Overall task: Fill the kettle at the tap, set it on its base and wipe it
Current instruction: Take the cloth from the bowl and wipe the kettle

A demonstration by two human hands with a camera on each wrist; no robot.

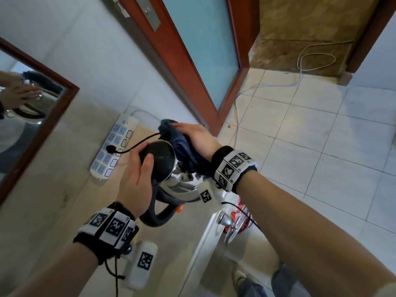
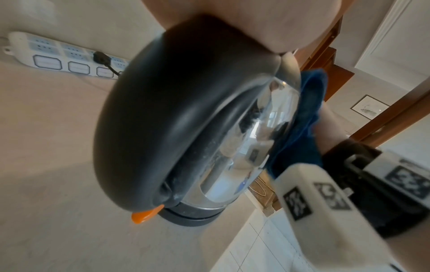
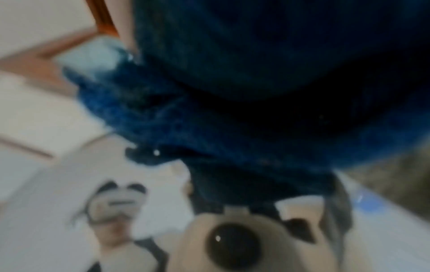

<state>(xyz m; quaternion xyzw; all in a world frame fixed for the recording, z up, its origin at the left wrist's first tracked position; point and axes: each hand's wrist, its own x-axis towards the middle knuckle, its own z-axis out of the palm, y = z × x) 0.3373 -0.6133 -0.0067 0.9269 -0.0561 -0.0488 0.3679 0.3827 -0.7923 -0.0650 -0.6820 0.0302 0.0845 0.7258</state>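
Observation:
A steel kettle (image 1: 177,185) with a black lid (image 1: 159,156) and black handle (image 1: 158,213) stands on its black base (image 2: 193,219) on the beige countertop (image 1: 53,189). My left hand (image 1: 137,174) grips the lid from the near side, thumb on top. My right hand (image 1: 197,138) lies with straight fingers on a dark blue cloth (image 1: 182,151), pressing it against the kettle's far right side. The left wrist view shows the cloth (image 2: 300,128) behind the shiny kettle body (image 2: 244,147). In the blurred right wrist view the cloth (image 3: 232,92) fills the top.
A white power strip (image 1: 113,146) lies behind the kettle against the wall, with a black plug (image 1: 111,149) in it. A framed mirror (image 1: 25,99) hangs at the left. A chrome tap (image 1: 222,219) sits near the counter's right edge. A wooden door (image 1: 199,50) and tiled floor lie beyond.

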